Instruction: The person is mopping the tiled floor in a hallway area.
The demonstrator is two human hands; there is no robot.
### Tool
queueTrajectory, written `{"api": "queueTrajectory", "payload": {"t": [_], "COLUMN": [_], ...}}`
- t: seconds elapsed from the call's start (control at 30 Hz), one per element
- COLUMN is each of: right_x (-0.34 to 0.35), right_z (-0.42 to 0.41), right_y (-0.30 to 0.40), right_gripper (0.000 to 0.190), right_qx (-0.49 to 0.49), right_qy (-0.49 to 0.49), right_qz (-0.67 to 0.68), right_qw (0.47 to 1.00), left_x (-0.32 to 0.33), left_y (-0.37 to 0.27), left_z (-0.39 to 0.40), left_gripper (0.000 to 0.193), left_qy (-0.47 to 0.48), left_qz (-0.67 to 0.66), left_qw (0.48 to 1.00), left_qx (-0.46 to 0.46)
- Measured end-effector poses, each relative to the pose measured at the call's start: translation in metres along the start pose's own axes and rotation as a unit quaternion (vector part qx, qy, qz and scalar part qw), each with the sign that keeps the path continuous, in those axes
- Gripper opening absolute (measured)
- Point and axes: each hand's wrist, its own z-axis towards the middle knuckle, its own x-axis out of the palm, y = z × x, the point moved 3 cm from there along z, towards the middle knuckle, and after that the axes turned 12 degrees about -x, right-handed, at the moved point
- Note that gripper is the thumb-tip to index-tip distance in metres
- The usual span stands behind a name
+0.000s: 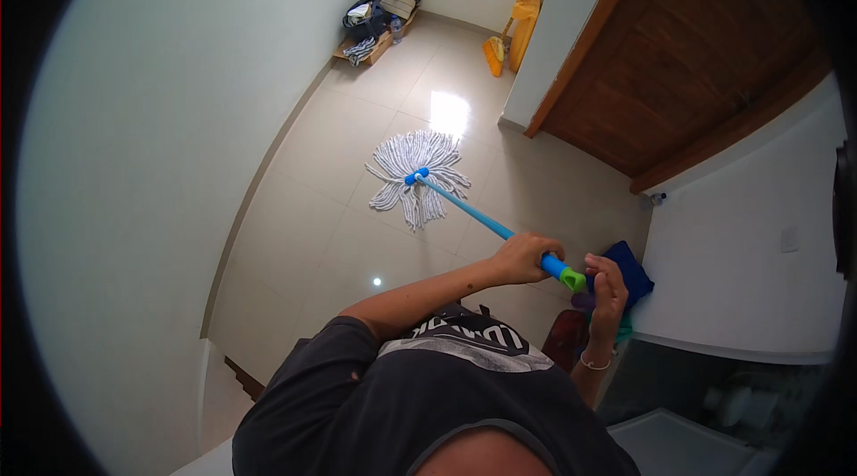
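My left hand (525, 257) is wrapped around the blue handle (472, 211) of a string mop, just below its grip. The grip ends in a green hanging cap (572, 279), which points toward my right side. Beside that cap, my right hand (608, 285) is raised with its fingers apart and holds nothing. The mop's grey-white string head (418, 148) lies fanned out on the tiled floor (308, 208), joined to the handle by a blue clamp (416, 176).
A wall (134, 174) runs along the left. Bags (365, 14) on cardboard and a plastic bottle (396, 28) stand in the far corner. An orange broom (494, 55) and yellow dustpan (524, 34) lean near a wooden door (696, 54). A blue cloth item (628, 272) lies at right.
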Motion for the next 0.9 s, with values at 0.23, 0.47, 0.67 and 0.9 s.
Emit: {"api": "queueTrajectory", "payload": {"t": [0.23,0.47,0.67,0.9], "right_x": [0.054,0.127,0.263,0.423], "right_z": [-0.011,0.028,0.094,0.2], "right_y": [-0.019,-0.045,-0.079,-0.084], "right_gripper": [0.027,0.02,0.029,0.038], "right_qx": [0.023,0.01,0.017,-0.002], "right_qy": [-0.126,-0.124,-0.109,-0.06], "right_qz": [0.245,0.326,0.305,0.343], "right_qw": [0.961,0.937,0.946,0.937], "left_x": [0.02,-0.035,-0.149,-0.31], "left_y": [0.07,0.14,0.242,0.334], "left_z": [0.019,0.041,0.068,0.088], "left_gripper": [0.013,0.036,0.039,0.032], "left_qy": [0.026,0.013,-0.029,-0.107], "left_qz": [0.073,0.134,0.209,0.232], "left_qw": [0.996,0.991,0.977,0.965], "left_qx": [-0.041,-0.022,-0.027,-0.064]}}
